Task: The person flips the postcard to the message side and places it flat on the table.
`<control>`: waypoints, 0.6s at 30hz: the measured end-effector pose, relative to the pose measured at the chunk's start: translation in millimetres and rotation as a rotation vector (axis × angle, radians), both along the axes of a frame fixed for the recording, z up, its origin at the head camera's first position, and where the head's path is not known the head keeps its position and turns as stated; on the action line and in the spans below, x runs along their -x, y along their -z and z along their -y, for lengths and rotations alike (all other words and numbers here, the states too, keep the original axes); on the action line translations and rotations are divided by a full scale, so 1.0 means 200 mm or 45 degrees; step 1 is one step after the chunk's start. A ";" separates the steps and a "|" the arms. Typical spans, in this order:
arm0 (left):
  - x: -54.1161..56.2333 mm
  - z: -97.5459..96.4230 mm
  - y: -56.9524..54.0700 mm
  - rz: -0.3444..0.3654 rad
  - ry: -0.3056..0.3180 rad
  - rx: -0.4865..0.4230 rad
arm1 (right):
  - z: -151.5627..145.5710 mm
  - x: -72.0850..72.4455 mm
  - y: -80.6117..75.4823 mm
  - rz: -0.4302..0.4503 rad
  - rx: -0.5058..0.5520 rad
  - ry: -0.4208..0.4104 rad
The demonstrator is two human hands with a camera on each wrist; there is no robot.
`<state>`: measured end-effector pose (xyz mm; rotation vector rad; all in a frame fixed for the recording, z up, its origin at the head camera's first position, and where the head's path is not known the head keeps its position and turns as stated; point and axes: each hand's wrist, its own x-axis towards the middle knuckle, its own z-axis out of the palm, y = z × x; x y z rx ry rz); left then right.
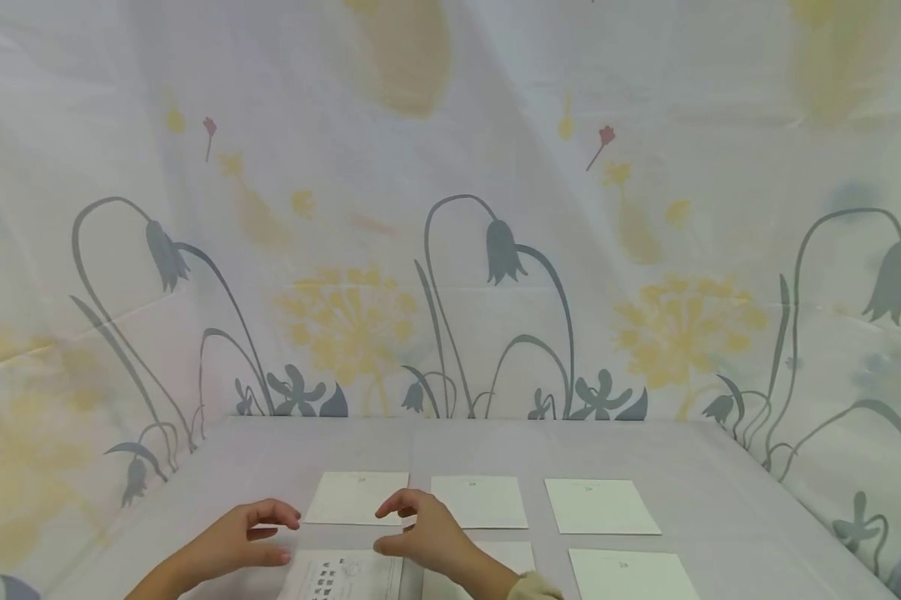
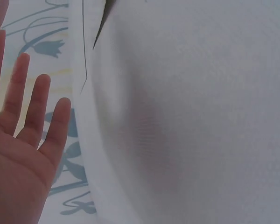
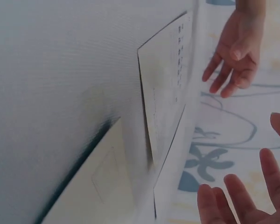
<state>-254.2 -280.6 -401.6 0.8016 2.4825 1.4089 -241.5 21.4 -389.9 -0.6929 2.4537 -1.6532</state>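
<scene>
Near the front of the table lies a white card with dark printed characters [image 1: 328,578], in the lower row of several pale rectangular cards. My left hand [image 1: 228,542] hovers at its left side, fingers loosely bent and thumb apart, holding nothing. On the other side my right hand [image 1: 431,537] is raised over the card's right edge, thumb and fingers apart, also without anything in its grasp. It overlaps the plain card [image 1: 345,500] behind in the head view. The left wrist view shows the left fingers [image 2: 37,107] spread. Both hands face each other in the right wrist view.
Along the back row are a middle card [image 1: 480,504] and a right card [image 1: 603,506]. Another card [image 1: 630,575] lies front right, and a partly hidden one [image 1: 513,557] beside my right wrist. A flower-patterned curtain [image 1: 458,250] hangs behind the pale table [image 1: 570,446].
</scene>
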 end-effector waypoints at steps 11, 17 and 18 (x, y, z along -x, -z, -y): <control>-0.06 0.02 0.02 -0.042 0.136 0.213 | -0.03 -0.02 0.06 -0.144 -0.343 -0.246; -0.06 0.04 0.06 -0.100 0.194 0.289 | -0.03 0.01 0.09 -0.258 -0.513 -0.380; -0.06 0.04 0.07 -0.103 0.188 0.297 | -0.03 0.02 0.10 -0.301 -0.545 -0.398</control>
